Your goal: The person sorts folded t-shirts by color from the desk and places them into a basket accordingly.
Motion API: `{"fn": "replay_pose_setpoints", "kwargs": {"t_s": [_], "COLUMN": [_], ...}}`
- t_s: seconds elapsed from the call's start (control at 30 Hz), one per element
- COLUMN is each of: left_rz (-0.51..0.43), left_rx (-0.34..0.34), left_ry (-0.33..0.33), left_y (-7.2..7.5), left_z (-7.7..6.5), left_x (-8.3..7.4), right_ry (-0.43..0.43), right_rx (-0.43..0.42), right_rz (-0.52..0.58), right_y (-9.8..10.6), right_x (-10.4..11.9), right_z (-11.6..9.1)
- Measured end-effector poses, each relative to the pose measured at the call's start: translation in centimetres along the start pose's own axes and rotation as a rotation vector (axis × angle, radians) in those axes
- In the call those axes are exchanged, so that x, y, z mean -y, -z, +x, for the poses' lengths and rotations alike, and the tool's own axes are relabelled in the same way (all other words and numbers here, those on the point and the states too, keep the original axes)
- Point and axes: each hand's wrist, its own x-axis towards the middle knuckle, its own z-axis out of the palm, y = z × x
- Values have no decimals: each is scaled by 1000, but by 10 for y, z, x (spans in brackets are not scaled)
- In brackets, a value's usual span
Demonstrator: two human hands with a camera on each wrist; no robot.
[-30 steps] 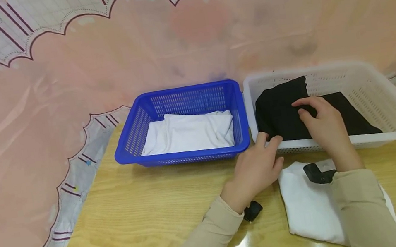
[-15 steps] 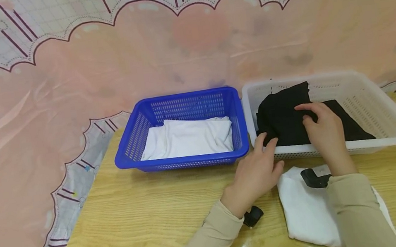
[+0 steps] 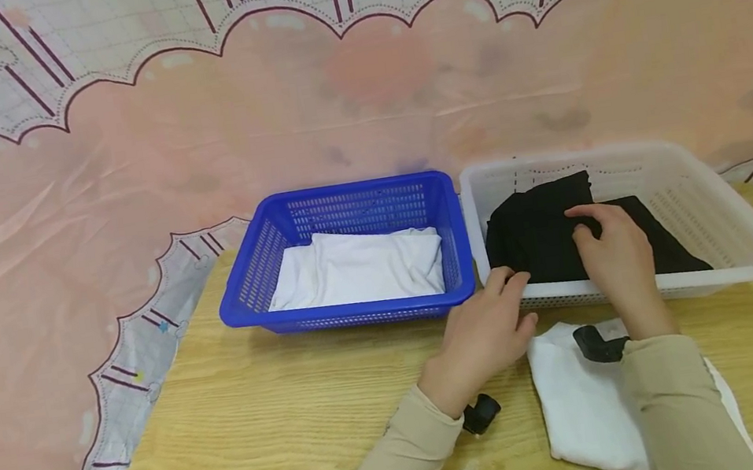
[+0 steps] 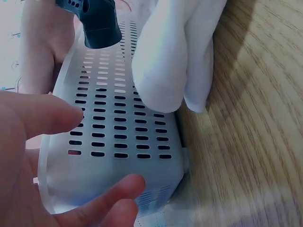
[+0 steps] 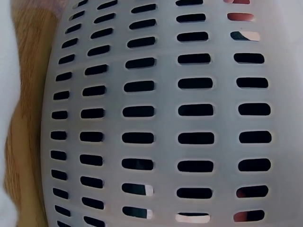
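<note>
A white plastic basket [image 3: 732,220] holds folded black cloth [image 3: 541,237], its left part raised in a fold. My right hand [image 3: 618,259] reaches over the front rim onto this cloth, thumb and forefinger bent with a gap between them; its other fingers are hidden. At the basket's front left corner is my left hand [image 3: 479,340], its fingertips at the rim. Spread fingers [image 4: 113,196] with nothing between them show in the left wrist view. The right wrist view has only the slotted basket wall [image 5: 165,125] and a strip of white cloth.
A blue basket [image 3: 351,314] with folded white cloth [image 3: 377,267] stands close against the white basket's left side. Another folded white cloth [image 3: 585,406] lies on the wooden table [image 3: 266,424] under my right forearm. A patterned curtain [image 3: 264,139] hangs behind.
The head view has tilted up a little, so the scene sits lower in it. Both hands stay nearly in the same place at the white basket.
</note>
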Motion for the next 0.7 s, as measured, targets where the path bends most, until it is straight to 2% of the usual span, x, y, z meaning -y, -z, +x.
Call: {"fn": "replay_pose_setpoints", "kwargs": {"t_s": [0.23, 0.53, 0.7], "left_rz": [19, 9, 3], "left_rx": [-28, -27, -30], "left_ry": [-8, -10, -12], "left_y": [-1, -3, -5], "left_z": [-1, -2, -3], "left_x": [-1, -1, 0], "right_ry": [-36, -53, -58], "right_rx": [74, 64, 38], "right_rz": [-97, -138, -120], "right_y": [-1, -1, -3], "right_x": [0, -5, -4], "right_z": [1, -1, -1]}}
